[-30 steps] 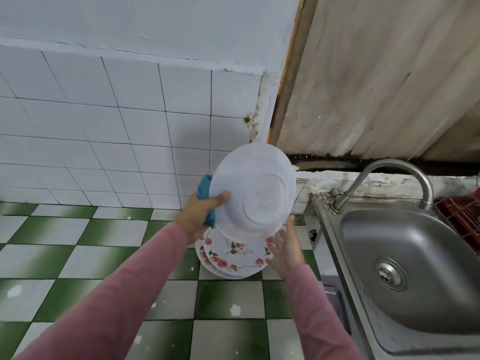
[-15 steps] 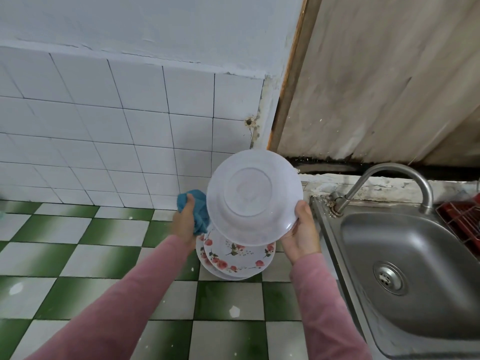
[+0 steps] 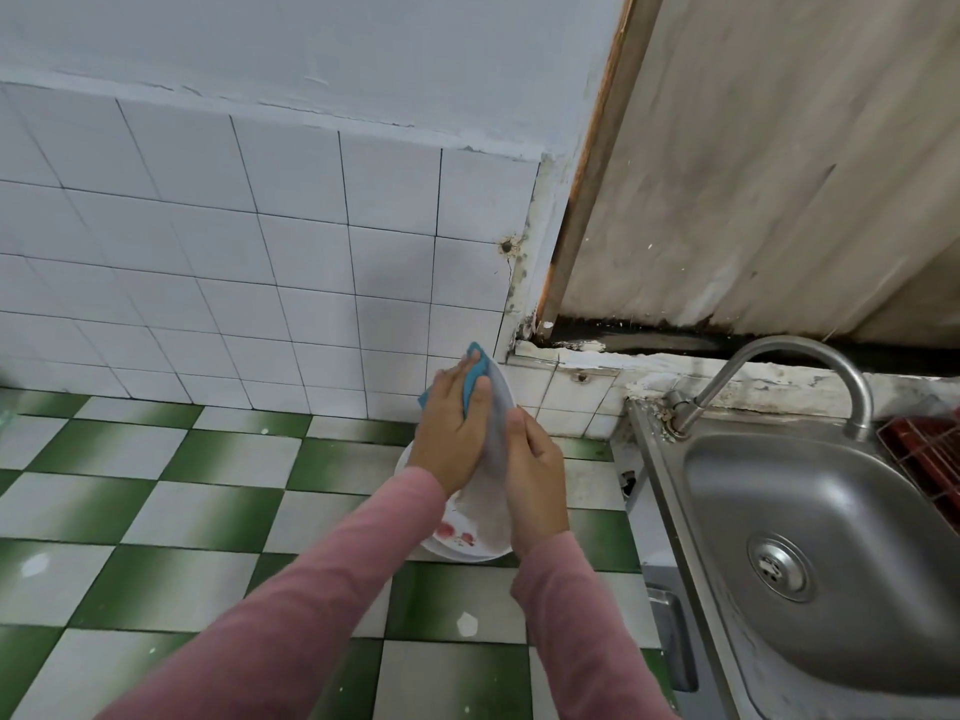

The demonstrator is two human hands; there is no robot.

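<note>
— Whereabouts of white plate (image 3: 497,439)?
— Held on edge at centre, rim up toward 12 o'clock, above flowered stack (image 3: 462,537) at 6 o'clock on checked counter (image 3: 208,501).
— Grips?
— Right hand (image 3: 535,480) wrapped round white plate from 3 o'clock. Left hand (image 3: 452,439) at 9 o'clock, pinching blue cloth (image 3: 475,379), pressing against plate's face.
— Nearby?
— Steel sink (image 3: 831,537) at 4 o'clock, tap (image 3: 810,356) at 2 o'clock.

Blue cloth (image 3: 475,376), white plate (image 3: 496,439), green-and-white checked counter (image 3: 218,511).
</note>
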